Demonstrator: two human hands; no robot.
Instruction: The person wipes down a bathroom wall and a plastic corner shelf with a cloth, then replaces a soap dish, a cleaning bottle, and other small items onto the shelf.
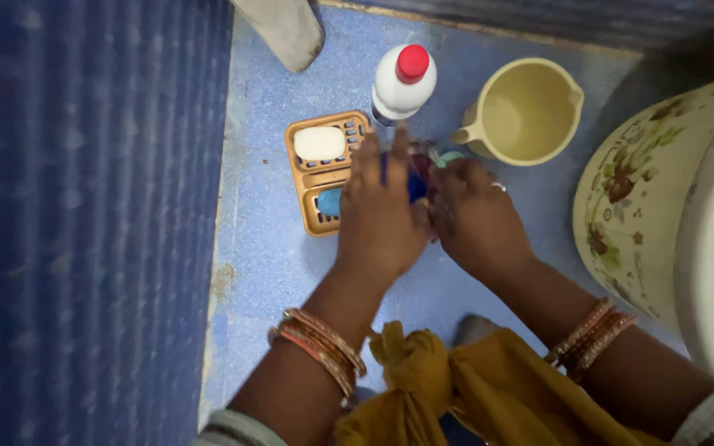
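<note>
Seen from above, both hands meet near the middle of the view over a blue speckled floor (266, 264). The left hand (382, 219) lies palm down with its fingers (400, 144) stretched toward twelve o'clock, laid flat over a small dark blue object (415, 183) whose shape is mostly hidden; whether those fingers actually clasp it cannot be told. The right hand (477, 219), just at three o'clock of the left and touching it, has its fingers curled inward around the same blue object, with a pale teal bit (449, 156) showing just above the knuckles and a ring on one finger. At nine o'clock of the left hand, partly under it, sits an orange slotted soap tray (311, 177) holding a white soap bar (319, 142) in its upper compartment and a blue piece (330, 201) in the lower. At twelve o'clock of the hands stands a white bottle (402, 81) with a red cap, upright. At two o'clock is a cream plastic jug (526, 111), its handle turned toward the hands. A floral-patterned bucket (630, 198) fills the three o'clock edge. Bangles ring both wrists, and mustard cloth (456, 384) bunches at six o'clock.
</note>
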